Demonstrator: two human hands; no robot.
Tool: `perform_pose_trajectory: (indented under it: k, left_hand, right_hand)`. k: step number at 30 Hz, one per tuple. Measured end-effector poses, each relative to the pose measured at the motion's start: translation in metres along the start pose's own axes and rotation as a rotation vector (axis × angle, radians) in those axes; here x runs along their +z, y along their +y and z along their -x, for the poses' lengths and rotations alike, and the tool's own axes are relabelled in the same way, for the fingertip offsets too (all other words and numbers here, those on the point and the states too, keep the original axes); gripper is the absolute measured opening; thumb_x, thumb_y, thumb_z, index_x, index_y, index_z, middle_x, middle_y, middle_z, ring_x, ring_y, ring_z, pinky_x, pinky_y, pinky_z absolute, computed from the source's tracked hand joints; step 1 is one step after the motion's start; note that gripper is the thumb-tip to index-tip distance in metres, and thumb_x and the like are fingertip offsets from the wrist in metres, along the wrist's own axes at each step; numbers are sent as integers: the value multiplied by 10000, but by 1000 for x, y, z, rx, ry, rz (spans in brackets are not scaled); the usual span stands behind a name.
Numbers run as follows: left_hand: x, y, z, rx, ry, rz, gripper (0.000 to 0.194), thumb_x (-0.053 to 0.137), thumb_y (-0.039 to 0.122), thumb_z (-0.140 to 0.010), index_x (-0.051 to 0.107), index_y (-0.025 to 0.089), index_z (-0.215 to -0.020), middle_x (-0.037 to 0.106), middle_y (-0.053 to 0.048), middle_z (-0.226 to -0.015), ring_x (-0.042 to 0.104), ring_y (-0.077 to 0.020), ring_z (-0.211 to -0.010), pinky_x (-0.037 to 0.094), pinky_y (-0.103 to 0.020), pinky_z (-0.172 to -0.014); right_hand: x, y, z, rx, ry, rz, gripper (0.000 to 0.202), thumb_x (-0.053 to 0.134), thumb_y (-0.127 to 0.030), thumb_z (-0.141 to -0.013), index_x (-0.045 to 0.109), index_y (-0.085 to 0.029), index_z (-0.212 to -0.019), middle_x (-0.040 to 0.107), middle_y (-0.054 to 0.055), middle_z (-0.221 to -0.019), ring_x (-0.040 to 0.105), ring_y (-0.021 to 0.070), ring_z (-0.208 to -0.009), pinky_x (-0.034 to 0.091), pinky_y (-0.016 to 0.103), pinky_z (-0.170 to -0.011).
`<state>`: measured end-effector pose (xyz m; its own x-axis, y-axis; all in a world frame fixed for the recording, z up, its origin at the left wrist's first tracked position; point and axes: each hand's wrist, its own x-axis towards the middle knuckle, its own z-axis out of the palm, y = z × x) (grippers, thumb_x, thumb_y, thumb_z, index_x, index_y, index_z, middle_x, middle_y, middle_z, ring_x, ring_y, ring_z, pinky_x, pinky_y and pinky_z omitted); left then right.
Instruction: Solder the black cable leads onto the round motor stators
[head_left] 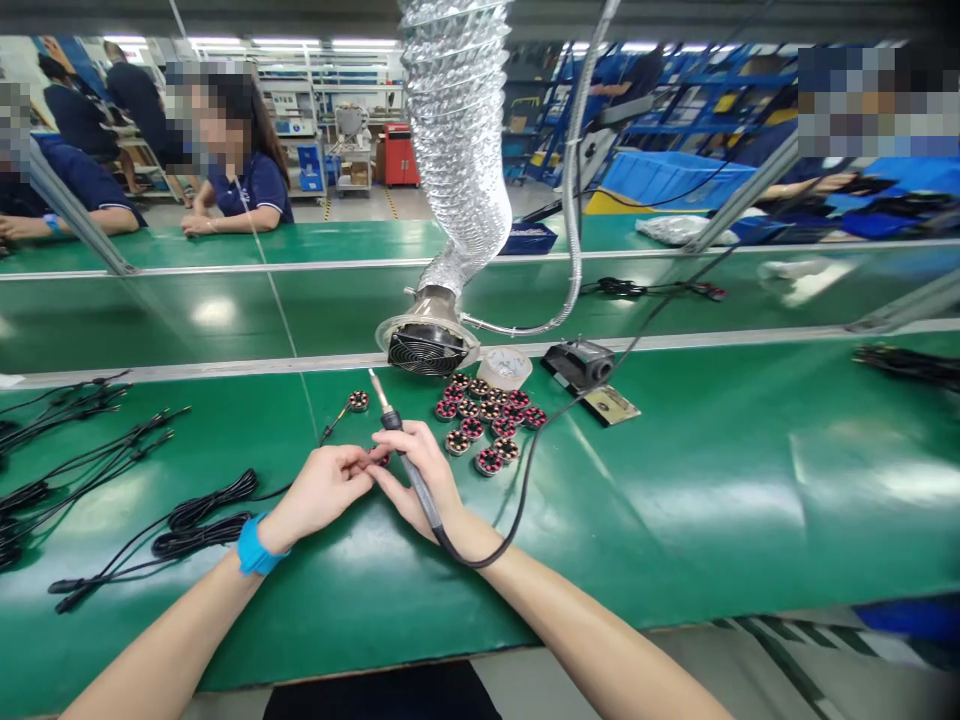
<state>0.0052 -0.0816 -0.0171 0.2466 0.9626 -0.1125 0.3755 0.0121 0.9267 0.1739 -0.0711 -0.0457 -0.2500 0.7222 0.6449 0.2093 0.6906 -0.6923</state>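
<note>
My right hand [426, 468] is closed around a soldering iron [421, 490], whose tip points up and away over the bench. Its thumb meets the fingertips of my left hand [324, 490], which are pinched together at a small round motor stator [382, 460]. That stator, with red on it, is mostly hidden by the fingers. A black cable [270, 494] runs under my left wrist, which wears a blue band [258, 546]. Just beyond my hands, another stator [358, 400] lies with a lead attached. To the right sits a cluster of several stators [489, 410] with red or copper-coloured windings.
A fume duct with a fan [426, 348] hangs above the bench's back edge. Beside it are a tape roll [504, 368] and a dark iron holder [579, 364]. Coiled cables [202, 520] lie left. The iron's cord [525, 480] loops over the right forearm. People sit opposite.
</note>
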Motion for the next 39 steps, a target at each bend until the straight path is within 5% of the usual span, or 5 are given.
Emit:
perform_pose_trajectory:
  k: [16, 27, 33, 36, 39]
  left_hand:
    - [-4, -5, 0, -20, -40, -105, 393, 690, 545, -721, 651, 155, -690, 518, 19, -602, 450, -141, -605, 362, -214, -550]
    - [-16, 15, 0, -5, -101, -182, 342, 613, 490, -829, 715, 166, -791, 682, -31, -784, 558, -182, -751, 420, -261, -697]
    - [-18, 10, 1, -134, -215, -27, 334, 585, 490, -861, 649, 162, -868, 513, 47, -535, 459, -110, -496, 346, -227, -523]
    - [-14, 8, 1, -165, -168, 50, 318, 604, 476, -845, 639, 160, -836, 408, 83, -477, 333, -81, -436, 250, -218, -471]
    - [-9, 8, -1, -129, -60, 117, 269, 650, 413, -796, 641, 152, -733, 500, 46, -562, 399, -89, -525, 314, -223, -536]
  right_hand:
    - [-2, -5, -3, 29, -26, 13, 379, 590, -102, -838, 538, -270, -1173, 639, 13, -915, 594, 181, -1025, 529, 346, -947]
    - [-2, 10, -2, 232, 3, -323, 356, 651, -125, -793, 561, -238, -1118, 591, 18, -996, 637, 120, -773, 546, 292, -833]
    - [-6, 4, -4, 159, -10, -238, 317, 602, -94, -818, 568, -238, -1098, 554, 13, -1000, 642, 110, -741, 537, 305, -842]
    - [-4, 3, -3, 117, -21, -181, 303, 572, -74, -829, 585, -238, -1082, 548, 26, -1009, 635, 122, -771, 541, 283, -783]
    - [-1, 5, -1, 73, -36, -117, 297, 551, -70, -850, 598, -241, -1087, 550, 34, -974, 622, 143, -823, 539, 278, -776]
